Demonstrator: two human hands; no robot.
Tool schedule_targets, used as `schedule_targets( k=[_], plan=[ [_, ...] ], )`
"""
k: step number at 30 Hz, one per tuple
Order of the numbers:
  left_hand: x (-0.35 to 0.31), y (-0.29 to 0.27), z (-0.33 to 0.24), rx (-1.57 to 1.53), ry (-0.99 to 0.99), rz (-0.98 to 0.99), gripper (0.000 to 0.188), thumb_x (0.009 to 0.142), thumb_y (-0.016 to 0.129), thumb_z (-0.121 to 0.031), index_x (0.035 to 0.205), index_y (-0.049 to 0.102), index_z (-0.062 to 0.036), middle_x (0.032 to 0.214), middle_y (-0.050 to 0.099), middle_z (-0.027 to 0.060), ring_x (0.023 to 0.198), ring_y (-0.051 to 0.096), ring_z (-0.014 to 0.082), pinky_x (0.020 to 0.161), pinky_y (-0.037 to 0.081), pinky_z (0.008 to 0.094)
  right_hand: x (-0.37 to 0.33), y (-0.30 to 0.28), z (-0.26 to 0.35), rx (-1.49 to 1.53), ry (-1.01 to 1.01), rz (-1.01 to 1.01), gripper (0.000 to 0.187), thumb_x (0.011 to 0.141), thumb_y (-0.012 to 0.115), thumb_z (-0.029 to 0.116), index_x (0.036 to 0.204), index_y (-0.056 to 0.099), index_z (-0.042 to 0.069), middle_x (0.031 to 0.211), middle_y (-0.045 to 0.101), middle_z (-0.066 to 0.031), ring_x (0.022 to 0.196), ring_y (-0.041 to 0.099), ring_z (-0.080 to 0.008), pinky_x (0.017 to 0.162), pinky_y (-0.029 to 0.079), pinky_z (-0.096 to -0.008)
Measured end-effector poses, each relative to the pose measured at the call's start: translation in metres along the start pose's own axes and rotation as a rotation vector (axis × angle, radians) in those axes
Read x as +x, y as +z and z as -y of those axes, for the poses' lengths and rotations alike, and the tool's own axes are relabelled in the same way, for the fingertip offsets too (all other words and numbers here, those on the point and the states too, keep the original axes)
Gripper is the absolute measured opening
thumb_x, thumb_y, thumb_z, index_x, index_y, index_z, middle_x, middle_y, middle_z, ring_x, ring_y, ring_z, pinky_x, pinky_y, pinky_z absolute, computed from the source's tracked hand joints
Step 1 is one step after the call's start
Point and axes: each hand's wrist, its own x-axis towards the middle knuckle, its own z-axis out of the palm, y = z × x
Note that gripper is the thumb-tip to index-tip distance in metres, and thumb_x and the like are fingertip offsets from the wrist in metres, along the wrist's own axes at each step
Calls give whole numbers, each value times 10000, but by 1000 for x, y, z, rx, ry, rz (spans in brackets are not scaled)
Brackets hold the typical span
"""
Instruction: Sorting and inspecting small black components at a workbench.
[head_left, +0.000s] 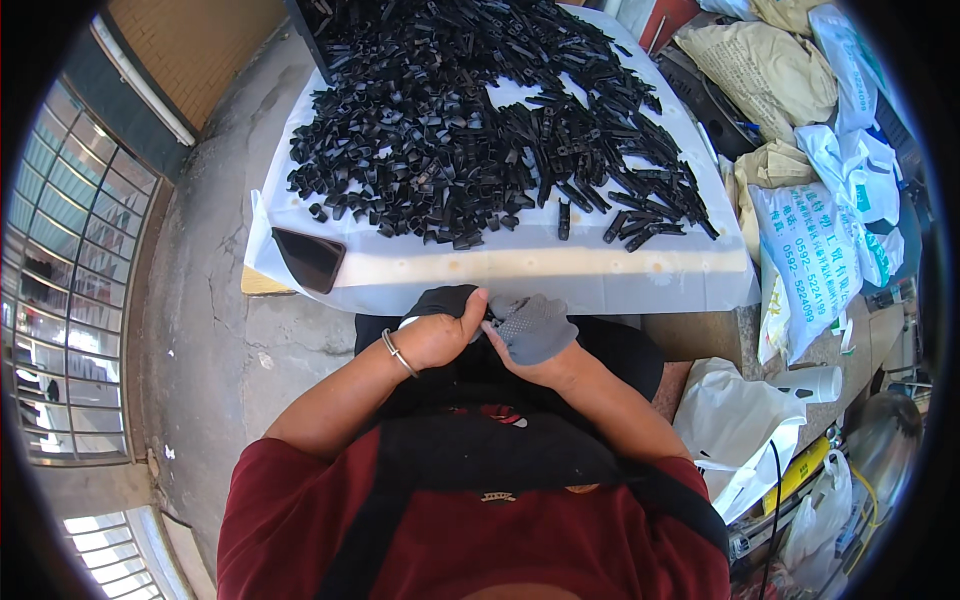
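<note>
Close to my body, just off the table's near edge, both hands meet in front of my lap. My left hand (pixel 441 327), in a black glove that leaves the thumb bare, is closed, with a bangle at its wrist. Against it my right hand (pixel 533 332) curls inward in a grey dotted glove. Whatever the fingers pinch is dark, small and mostly hidden between them. Beyond lies a heap of short, bent black plastic pieces (pixel 395 165). Long, narrow black plastic parts (pixel 655 195) are heaped to its right, a few lying loose at the near side.
A white sheet (pixel 590 290) covers the table. At its near left corner lies a dark phone (pixel 312 260). Stuffed sacks (pixel 805 255) crowd the right side, with a white plastic bag (pixel 735 420) lower down. A barred window (pixel 75 270) stands on the left beyond the concrete floor (pixel 215 350).
</note>
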Motion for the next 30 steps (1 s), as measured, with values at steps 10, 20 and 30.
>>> schedule_targets(
  k=[10,20,30],
  plan=[
    [35,-27,57,525,-76,-314,304,796,543,-269,1010,589,-58,898,603,159,825,583,309,746,463,364,50,-48,-75,-528,257,61,166,802,508,172,889,620,85,977,588,-168,868,573,-312,724,462,-396],
    [37,-18,71,439,-195,-293,207,762,475,-133,930,585,-80,873,601,152,806,587,313,696,471,406,54,-37,-74,-500,133,62,181,723,559,178,848,570,49,806,597,-137,802,574,-285,677,445,-416],
    [26,-35,64,218,4,-107,217,759,508,-210,883,576,-46,814,600,190,773,585,340,687,466,405,67,-26,10,-106,-57,207,259,747,574,209,958,591,58,773,614,-155,727,581,-327,648,453,-390]
  ],
)
